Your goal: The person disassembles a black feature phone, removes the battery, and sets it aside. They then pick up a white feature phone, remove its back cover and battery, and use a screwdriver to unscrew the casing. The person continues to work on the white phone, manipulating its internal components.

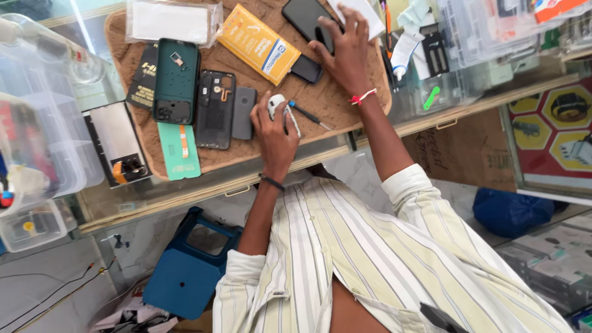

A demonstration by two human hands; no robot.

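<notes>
Striped sleeve [404, 185] is seen nearest. Left hand [274, 132] is curled tight around a small white part [275, 105]. Right hand [346, 52] is spread, fingers open, on a black phone [305, 18] laid diagonally, upper-left to lower-right.

This is a phone repair shop counter. A brown work mat [246, 132] on a glass-topped counter [185, 197] carries opened phone frames [214, 108], a green back cover [176, 80], a black phone [306, 21], a yellow parts box [258, 43] and a small screwdriver [308, 115]. Clear plastic parts organisers [37, 148] crowd the sides, and packaged goods [555, 129] sit in the display case beneath the glass.
</notes>
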